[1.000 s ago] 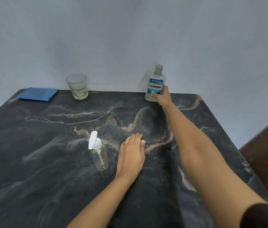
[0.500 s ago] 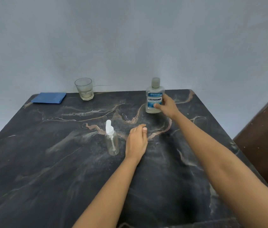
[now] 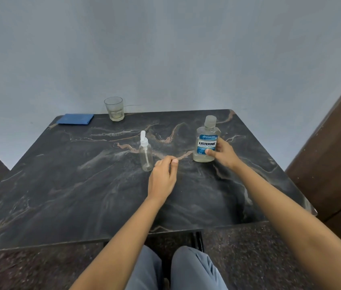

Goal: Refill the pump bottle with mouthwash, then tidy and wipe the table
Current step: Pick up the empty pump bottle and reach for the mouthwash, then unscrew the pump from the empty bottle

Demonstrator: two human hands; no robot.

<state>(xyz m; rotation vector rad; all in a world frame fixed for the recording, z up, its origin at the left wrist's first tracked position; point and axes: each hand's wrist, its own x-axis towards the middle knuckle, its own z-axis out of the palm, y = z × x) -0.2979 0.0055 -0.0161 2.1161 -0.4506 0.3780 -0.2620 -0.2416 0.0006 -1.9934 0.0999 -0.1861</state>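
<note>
The pump bottle point(image 3: 146, 155) is a small, clear plastic cylinder with a white pump head whose spout points up and away. A thin dip tube runs down inside it, and it looks almost empty. It stands upright near the middle of the dark, marble-patterned tabletop point(image 3: 81, 185).

The left hand point(image 3: 162, 177) rests on the tabletop just to the right of the pump bottle. Its fingers point(image 3: 166, 161) are loosely curled, hold nothing, and are close to the bottle's base; contact cannot be told.

To the right, the mouthwash bottle point(image 3: 206, 141) stands upright on the tabletop. It is clear with a pale, translucent cap, and pale liquid shows in its lower part. Its blue-and-white label reads "LISTERINE" in bold dark letters, with "COOL MINT" beneath; the smaller print is too fine to read. The right hand point(image 3: 225, 154) grips this bottle from its right side, thumb across the front of the label and the other fingers wrapped behind.

At the far edge stand a drinking glass point(image 3: 114, 108) and, to its left, a folded blue cloth point(image 3: 75, 119).
</note>
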